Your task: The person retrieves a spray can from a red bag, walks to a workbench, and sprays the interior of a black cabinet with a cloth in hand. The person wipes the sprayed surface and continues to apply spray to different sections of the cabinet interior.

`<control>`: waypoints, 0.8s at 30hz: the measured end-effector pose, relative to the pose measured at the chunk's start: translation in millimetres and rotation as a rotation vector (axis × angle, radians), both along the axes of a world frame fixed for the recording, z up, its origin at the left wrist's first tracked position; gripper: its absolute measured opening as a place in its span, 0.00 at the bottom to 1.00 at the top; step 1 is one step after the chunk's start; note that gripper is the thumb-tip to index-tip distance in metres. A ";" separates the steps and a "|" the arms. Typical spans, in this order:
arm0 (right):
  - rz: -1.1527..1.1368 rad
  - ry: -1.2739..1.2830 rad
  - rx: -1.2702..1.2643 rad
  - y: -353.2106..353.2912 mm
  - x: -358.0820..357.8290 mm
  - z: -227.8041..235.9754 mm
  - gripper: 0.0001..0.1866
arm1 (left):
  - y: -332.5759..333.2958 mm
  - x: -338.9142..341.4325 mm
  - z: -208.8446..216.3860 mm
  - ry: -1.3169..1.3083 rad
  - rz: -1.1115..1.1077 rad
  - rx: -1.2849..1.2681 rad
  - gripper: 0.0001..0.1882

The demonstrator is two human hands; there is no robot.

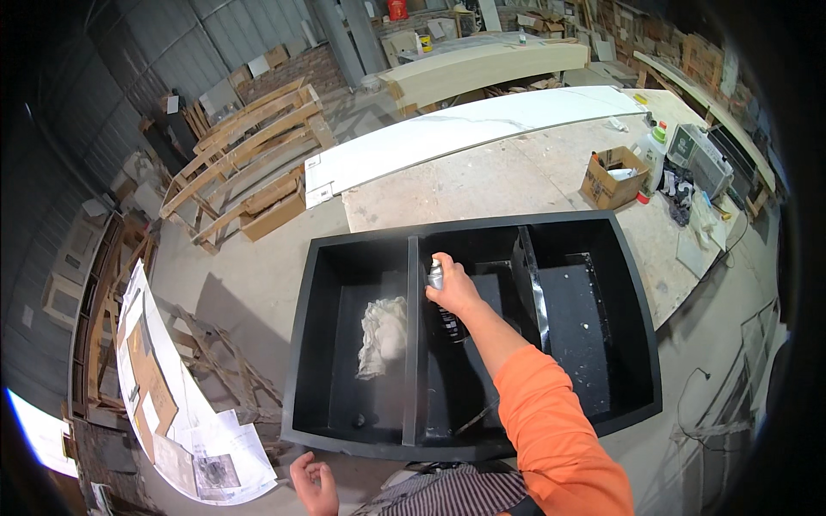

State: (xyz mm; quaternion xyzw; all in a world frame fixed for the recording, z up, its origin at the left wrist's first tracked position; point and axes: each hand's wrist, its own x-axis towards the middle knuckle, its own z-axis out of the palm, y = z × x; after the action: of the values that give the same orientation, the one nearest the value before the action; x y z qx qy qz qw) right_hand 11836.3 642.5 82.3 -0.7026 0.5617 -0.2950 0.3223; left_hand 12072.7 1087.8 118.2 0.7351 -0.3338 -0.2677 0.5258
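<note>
Over black sink (637, 284), right hand (456, 292) covering spray can (440, 297), label hidden

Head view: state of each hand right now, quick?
Left hand: empty, fingers loosely curled, low beside the black stone sink.
Right hand: closed around a spray can, held over the sink's middle compartment.

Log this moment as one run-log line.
right hand: holds spray can over black sink | left hand: free, low | white rag: in left basin
</note>
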 end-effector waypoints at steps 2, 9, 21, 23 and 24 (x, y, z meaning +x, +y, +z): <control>-0.030 -0.004 -0.011 3.1 -2.8 5.1 0.42 | -3.3 0.3 -1.8 -0.169 0.043 0.005 0.21; -0.048 -0.177 -0.280 16.8 -30.2 65.7 0.42 | -18.6 -14.9 5.3 -0.131 0.004 0.002 0.19; 0.016 -0.530 -0.348 137.4 -182.7 191.0 0.45 | -34.2 -59.7 22.9 -0.345 -0.231 0.014 0.14; -0.038 -0.584 -0.373 156.4 -218.7 185.8 0.46 | -42.5 -63.4 33.2 -0.491 -0.364 -0.018 0.14; -0.090 -0.520 -0.428 165.9 -236.0 181.2 0.46 | -48.8 -65.8 39.4 -0.548 -0.436 -0.051 0.15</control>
State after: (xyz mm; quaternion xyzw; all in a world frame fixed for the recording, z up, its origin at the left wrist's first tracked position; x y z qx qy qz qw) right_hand 11600.3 808.4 263.5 -0.6300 0.4162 -0.5897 0.2866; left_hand 12006.9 1039.0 157.6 0.6777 -0.6182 -0.1581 0.3654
